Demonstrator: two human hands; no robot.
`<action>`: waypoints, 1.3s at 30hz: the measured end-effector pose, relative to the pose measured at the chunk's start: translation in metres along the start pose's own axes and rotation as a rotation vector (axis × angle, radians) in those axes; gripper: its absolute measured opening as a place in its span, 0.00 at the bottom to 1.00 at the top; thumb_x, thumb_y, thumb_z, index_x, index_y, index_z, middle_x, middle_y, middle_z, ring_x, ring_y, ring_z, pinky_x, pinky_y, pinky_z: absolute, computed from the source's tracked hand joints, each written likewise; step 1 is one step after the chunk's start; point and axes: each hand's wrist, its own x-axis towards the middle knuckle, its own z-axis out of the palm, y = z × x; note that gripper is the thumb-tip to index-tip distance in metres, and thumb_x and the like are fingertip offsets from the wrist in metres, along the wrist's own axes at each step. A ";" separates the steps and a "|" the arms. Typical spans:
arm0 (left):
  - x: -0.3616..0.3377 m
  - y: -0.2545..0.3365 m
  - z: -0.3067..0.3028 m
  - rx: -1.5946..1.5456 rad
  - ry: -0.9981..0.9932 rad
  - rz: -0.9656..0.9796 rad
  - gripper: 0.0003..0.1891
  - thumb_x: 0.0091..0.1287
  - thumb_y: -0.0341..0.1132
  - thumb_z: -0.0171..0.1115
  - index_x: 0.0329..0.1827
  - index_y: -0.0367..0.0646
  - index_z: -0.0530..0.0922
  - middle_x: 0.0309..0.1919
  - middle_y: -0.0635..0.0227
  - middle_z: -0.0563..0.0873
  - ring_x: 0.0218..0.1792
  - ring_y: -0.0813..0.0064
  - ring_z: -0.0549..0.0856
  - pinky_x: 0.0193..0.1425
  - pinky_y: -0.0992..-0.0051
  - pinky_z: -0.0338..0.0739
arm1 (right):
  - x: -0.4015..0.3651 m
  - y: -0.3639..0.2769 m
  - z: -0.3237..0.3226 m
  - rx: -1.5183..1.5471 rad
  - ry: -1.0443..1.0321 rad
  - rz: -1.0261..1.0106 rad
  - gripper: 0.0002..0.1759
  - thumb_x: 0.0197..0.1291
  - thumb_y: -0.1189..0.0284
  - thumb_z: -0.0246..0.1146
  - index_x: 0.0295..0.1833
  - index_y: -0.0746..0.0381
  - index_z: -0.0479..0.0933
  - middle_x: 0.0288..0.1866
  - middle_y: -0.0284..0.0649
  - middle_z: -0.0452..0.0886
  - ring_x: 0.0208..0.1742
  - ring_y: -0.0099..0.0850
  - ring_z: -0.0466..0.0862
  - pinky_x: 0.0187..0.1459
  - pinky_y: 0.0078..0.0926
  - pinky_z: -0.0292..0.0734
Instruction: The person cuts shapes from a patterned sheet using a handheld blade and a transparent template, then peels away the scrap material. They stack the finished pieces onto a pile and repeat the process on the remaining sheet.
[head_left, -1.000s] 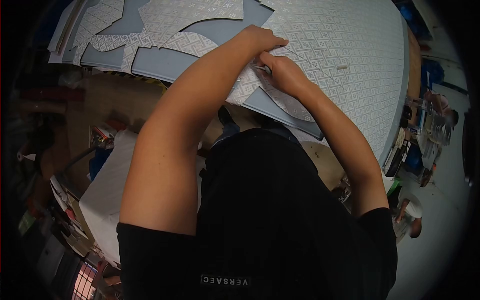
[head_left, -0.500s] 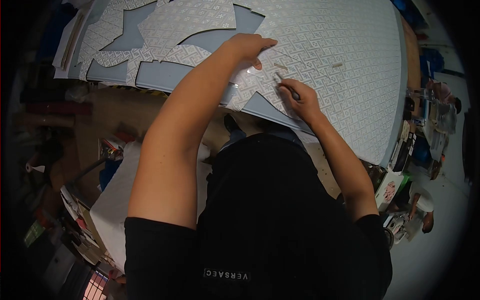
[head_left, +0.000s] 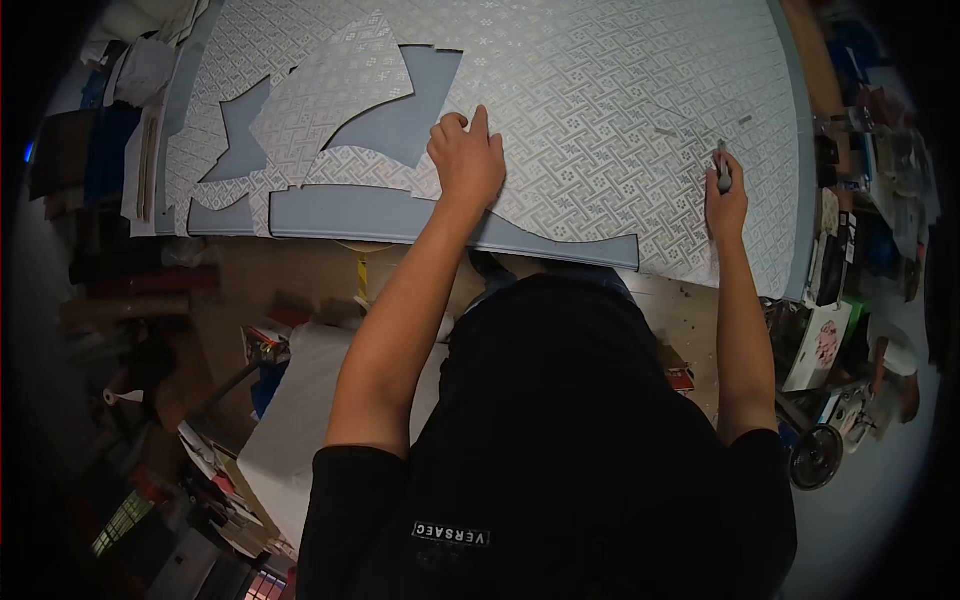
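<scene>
A pale sheet [head_left: 580,120] with a woven-look silver pattern covers the blue-grey table [head_left: 340,212]. Shapes are cut out of it on the left and along the front edge, where the blue surface shows. My left hand [head_left: 468,160] rests on the sheet beside a cut-out, with its index finger stretched forward and the others partly bent; I see nothing in it. Farther right, my right hand [head_left: 728,205] is closed around a slim dark-handled knife-like tool [head_left: 724,172], its light tip pointing forward just over the sheet. A loose-looking curved patterned piece [head_left: 345,95] lies among the cut-outs.
Two small strips, one of them a light strip [head_left: 744,120], lie near the tool. A white-covered surface [head_left: 300,410] stands behind me on the left. Boxes, including a white box [head_left: 815,345], crowd the right side. Another person [head_left: 898,365] is at far right.
My right hand has moved right with the tool, and my left hand has drawn back from the middle. More blue table shows along the front edge. The view has shifted.
</scene>
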 end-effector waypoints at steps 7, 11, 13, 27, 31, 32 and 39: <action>0.034 0.023 -0.004 0.051 -0.133 -0.180 0.26 0.63 0.42 0.70 0.62 0.37 0.80 0.59 0.47 0.75 0.61 0.46 0.72 0.66 0.50 0.68 | 0.025 0.027 -0.029 -0.048 0.126 0.128 0.23 0.74 0.73 0.64 0.71 0.60 0.73 0.66 0.46 0.85 0.67 0.38 0.84 0.67 0.29 0.75; 0.054 0.032 -0.012 0.122 -0.277 -0.388 0.31 0.60 0.46 0.73 0.61 0.34 0.79 0.56 0.45 0.80 0.59 0.45 0.76 0.62 0.50 0.73 | 0.026 0.031 -0.027 -0.035 0.159 0.121 0.22 0.73 0.72 0.64 0.70 0.60 0.73 0.65 0.47 0.85 0.66 0.41 0.85 0.65 0.31 0.77; 0.065 0.031 -0.021 0.150 -0.318 -0.473 0.32 0.60 0.48 0.75 0.60 0.33 0.80 0.53 0.44 0.82 0.56 0.47 0.80 0.59 0.52 0.77 | 0.026 0.034 -0.026 -0.018 0.164 0.119 0.22 0.72 0.71 0.64 0.69 0.59 0.74 0.64 0.47 0.85 0.64 0.43 0.85 0.63 0.33 0.78; 0.037 -0.019 -0.098 -0.126 -0.367 -0.559 0.20 0.69 0.37 0.71 0.54 0.29 0.80 0.43 0.51 0.91 0.43 0.64 0.90 0.48 0.66 0.82 | 0.026 0.058 -0.023 -0.034 0.159 0.012 0.21 0.71 0.73 0.64 0.69 0.58 0.76 0.65 0.45 0.82 0.63 0.45 0.82 0.62 0.37 0.78; 0.007 -0.021 -0.093 -0.335 -0.300 -0.550 0.16 0.72 0.35 0.67 0.54 0.31 0.80 0.41 0.58 0.91 0.40 0.70 0.87 0.47 0.68 0.81 | 0.025 0.064 -0.019 0.024 0.110 0.092 0.24 0.76 0.70 0.60 0.75 0.58 0.71 0.72 0.42 0.80 0.70 0.39 0.81 0.68 0.33 0.75; 0.002 -0.034 -0.091 -0.314 -0.288 -0.558 0.16 0.72 0.35 0.67 0.54 0.31 0.80 0.41 0.58 0.91 0.40 0.70 0.87 0.47 0.68 0.81 | 0.026 0.059 -0.018 0.046 0.099 0.090 0.24 0.76 0.70 0.60 0.75 0.58 0.71 0.72 0.42 0.80 0.70 0.39 0.81 0.68 0.33 0.75; 0.035 -0.102 -0.133 -0.467 -0.033 -0.448 0.14 0.75 0.36 0.65 0.53 0.31 0.79 0.39 0.61 0.90 0.39 0.77 0.84 0.45 0.73 0.79 | 0.026 0.055 -0.021 0.016 0.093 0.086 0.25 0.78 0.71 0.59 0.76 0.60 0.69 0.73 0.45 0.79 0.71 0.38 0.80 0.68 0.32 0.75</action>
